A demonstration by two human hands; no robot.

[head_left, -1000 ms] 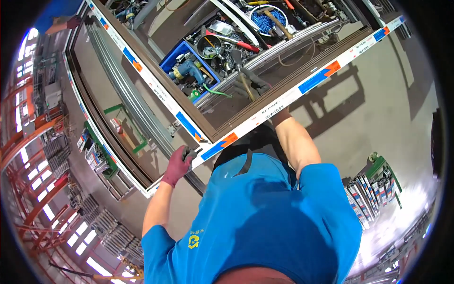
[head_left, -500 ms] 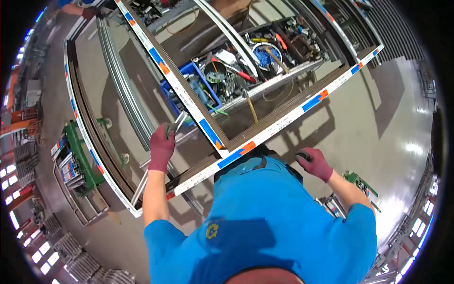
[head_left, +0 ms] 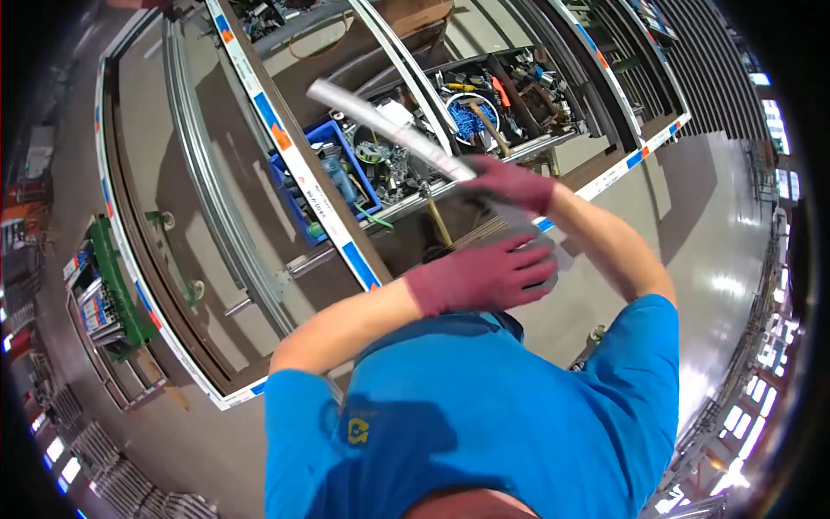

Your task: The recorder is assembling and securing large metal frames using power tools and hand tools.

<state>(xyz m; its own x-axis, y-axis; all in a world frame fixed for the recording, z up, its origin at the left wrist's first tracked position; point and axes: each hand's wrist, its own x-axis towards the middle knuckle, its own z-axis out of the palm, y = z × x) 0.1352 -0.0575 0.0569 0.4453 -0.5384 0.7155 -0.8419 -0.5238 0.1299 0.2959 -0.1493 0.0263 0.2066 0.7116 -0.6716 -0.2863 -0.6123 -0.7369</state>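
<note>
My right hand (head_left: 512,184), in a maroon glove with dark palm, is closed around one end of a pale, straight metal bar (head_left: 389,130). The bar slants up and left over the tool tray and is slightly blurred. Just below, my left hand (head_left: 484,275) reaches across my body in a matching glove. Its fingers are apart, with the back of the hand showing and the palm hidden. Both hands are above the near side of a large brown-and-white frame (head_left: 305,169) with blue and orange marked tape.
Beneath the frame, a tray holds loose hardware, a blue bin (head_left: 370,177), a bucket of blue pieces (head_left: 467,124) and a hammer (head_left: 439,221). Long metal profiles (head_left: 201,147) lie at left, near a green cart (head_left: 108,268). Another person's gloved hand (head_left: 143,3) touches the top-left edge.
The bar has gone from my left hand to my right and swung up over the tray. My left hand has moved right across my body; my right hand has moved up and left.
</note>
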